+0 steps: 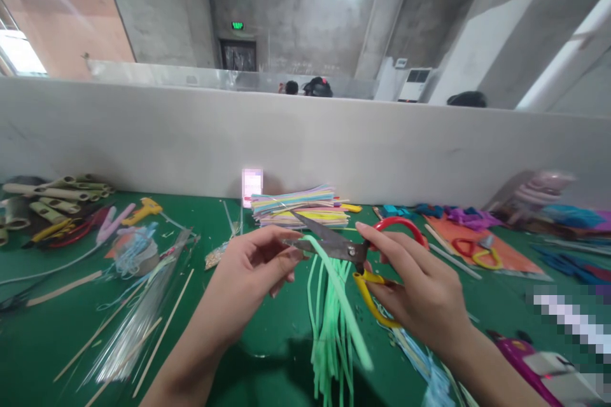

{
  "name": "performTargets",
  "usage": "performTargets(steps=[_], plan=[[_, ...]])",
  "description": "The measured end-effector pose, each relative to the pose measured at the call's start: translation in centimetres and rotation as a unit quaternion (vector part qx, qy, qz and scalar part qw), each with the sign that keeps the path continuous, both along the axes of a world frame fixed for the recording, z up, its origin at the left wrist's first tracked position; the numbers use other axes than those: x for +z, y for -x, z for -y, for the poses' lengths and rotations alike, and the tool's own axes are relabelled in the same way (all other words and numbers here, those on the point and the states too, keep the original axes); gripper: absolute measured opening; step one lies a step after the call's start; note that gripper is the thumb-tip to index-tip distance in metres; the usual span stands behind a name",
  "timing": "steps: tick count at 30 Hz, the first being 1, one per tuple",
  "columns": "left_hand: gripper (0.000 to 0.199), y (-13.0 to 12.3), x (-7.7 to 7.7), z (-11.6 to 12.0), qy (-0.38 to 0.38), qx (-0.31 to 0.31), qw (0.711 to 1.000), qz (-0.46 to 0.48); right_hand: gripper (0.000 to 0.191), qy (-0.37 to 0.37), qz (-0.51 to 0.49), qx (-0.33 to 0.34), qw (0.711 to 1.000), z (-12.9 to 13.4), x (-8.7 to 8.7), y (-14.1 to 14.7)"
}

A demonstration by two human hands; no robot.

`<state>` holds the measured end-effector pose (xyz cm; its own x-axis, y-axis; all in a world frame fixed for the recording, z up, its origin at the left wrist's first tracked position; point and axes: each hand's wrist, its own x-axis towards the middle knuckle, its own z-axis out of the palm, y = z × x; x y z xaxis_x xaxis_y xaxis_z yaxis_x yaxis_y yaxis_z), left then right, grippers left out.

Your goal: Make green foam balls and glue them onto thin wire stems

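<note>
My right hand grips a pair of scissors with one red and one yellow handle loop. The dark blades are spread apart and point left, towards my left hand. A soft light-green strip passes between the blades and slants down to the right. My left hand's thumb and fingers pinch together at its upper end, close to the lower blade tip. Behind this strip is a bundle of thinner green strips; whether it hangs or lies on the table cannot be made out.
On the green table lies a stack of pastel strips before a white partition. Bamboo pieces, a yellow glue gun and clear sticks are left. Other scissors lie right, on orange sheet.
</note>
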<state>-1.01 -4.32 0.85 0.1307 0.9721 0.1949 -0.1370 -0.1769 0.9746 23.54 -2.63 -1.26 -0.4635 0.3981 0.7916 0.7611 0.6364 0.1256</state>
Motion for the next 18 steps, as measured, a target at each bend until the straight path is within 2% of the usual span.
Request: performTargets(steps=[7,14,18], plan=[[0.009,-0.2,-0.1,-0.2,0.012,-0.017,0.999,0.025,0.050,-0.056,0.036,-0.017,0.998,-0.6,-0.5,-0.1],[0.014,-0.6,-0.4,-0.7,0.039,-0.017,0.999,0.021,0.029,-0.139,0.108,-0.025,0.984,-2.0,0.0,0.6],[0.011,-0.7,-1.2,-1.9,0.056,-0.009,0.998,0.016,0.022,-0.056,0.140,-0.037,0.988,-3.5,-0.8,0.9]])
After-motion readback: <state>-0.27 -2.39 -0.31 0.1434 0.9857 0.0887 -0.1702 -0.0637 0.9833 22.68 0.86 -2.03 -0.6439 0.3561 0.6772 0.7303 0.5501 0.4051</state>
